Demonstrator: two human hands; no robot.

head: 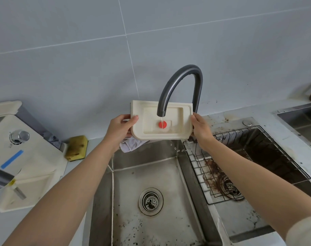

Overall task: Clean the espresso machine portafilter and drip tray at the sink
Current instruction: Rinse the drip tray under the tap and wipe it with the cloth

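Both hands, left (120, 127) and right (201, 129), grip the tray (177, 128) by its ends under the tap (170, 89), over the sink (186, 201).

- A kitchen, seen at its washing-up spot: a stainless steel sink (126, 192) with two bowls is set into a pale counter (282, 132).
- A dark grey gooseneck tap (183, 80) arches over the left bowl, running a thin stream of water.
- The wall (80, 41) behind is large pale grey tiles with white grout.
- A stained yellow sponge (77, 148) lies on the counter by the wall, and a cloth (131, 145) sits at the sink's back edge.
- A wire rack (248, 157) rests in the right bowl, over brown grounds-like dirt.
- A cream espresso machine (27, 157) stands on the counter to the left.
- Home or café cannot be told.
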